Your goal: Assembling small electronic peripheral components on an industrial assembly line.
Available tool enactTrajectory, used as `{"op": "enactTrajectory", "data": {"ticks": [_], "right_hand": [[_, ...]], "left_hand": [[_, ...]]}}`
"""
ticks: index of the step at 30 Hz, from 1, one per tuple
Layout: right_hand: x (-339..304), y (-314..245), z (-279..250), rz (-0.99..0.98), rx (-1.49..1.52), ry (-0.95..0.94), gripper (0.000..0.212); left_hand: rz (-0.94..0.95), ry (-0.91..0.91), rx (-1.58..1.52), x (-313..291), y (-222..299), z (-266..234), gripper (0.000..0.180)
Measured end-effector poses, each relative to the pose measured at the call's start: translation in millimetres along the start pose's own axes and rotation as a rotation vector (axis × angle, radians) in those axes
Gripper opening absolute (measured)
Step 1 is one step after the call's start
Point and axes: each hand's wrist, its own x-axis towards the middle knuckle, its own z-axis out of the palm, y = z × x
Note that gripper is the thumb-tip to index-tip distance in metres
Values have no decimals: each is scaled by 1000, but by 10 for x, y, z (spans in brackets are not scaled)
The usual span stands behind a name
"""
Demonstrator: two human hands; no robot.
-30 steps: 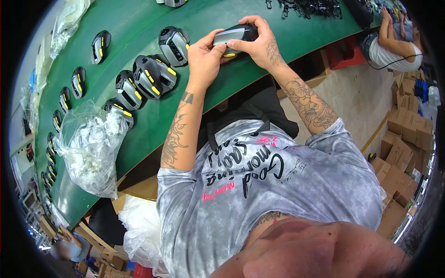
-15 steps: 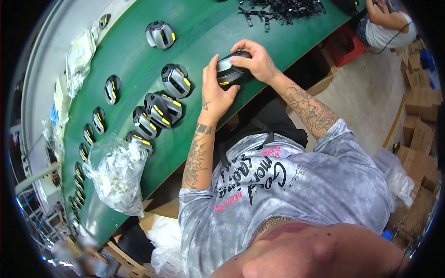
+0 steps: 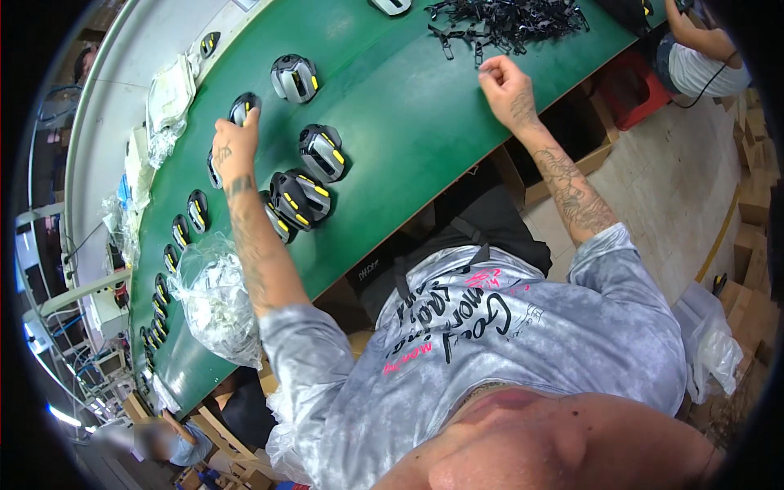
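Observation:
My left hand reaches out over the green table and grips a rounded black-and-grey device, whose lower part my fingers hide. Just past my left wrist, another such device is partly covered by the hand. My right hand hovers near the table's far right, fingers pinched together. Whatever is between those fingertips is too small to make out. Close beyond them is a heap of small black clips. Between my arms sits a grey device with yellow strips, beside a tight cluster of the same kind.
A grey device stands farther back. Along the table's left side runs a row of devices. A clear plastic bag lies left of my left arm. A red stool and a co-worker are at the right.
Both hands were together around one device. My left hand has moved away to the far left with a device; my right has let go and moved right, toward the clips.

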Motion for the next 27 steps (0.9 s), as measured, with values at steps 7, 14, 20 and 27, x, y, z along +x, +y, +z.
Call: {"op": "enactTrajectory", "data": {"ticks": [7, 14, 20, 27], "right_hand": [[-90, -134, -13, -37, -135, -68, 10], [-85, 111, -79, -34, -62, -45, 14], [286, -196, -17, -69, -4, -39, 32], [1133, -716, 283, -126, -700, -336, 39]], "left_hand": [[205, 15, 53, 31, 758, 410, 84], [285, 171, -316, -282, 1197, 399, 74], [361, -606, -1301, -1671, 998, 288, 84], [138, -829, -1872, -1815, 1182, 880, 61]]}}
